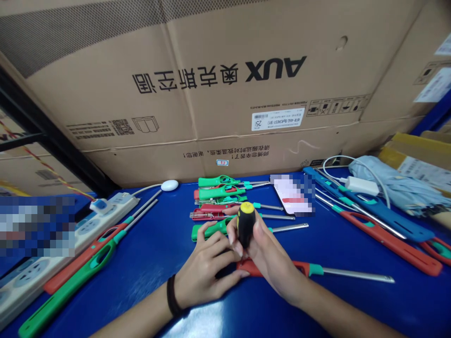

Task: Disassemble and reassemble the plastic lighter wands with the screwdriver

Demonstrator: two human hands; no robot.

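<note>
In the middle of the head view, my right hand (269,251) is closed around the black handle of a screwdriver (246,225) with a yellow end. The screwdriver stands nearly upright over a red long-nosed lighter (301,267) lying flat on the table; its tip is hidden by my fingers. My left hand (211,260), with a dark band at the wrist, grips the handle end of that same lighter. Just beyond my hands lie several green lighters (220,191) and red lighters (211,212) in a row, some with open handles showing clear tanks.
On the left, a power strip (86,225) lies beside a green lighter (70,286) and a red one. A phone (292,195) rests behind the row. To the right are red and blue lighters (394,213), a white charger (362,186) and an umbrella (391,176). A large carton (211,117) stands behind.
</note>
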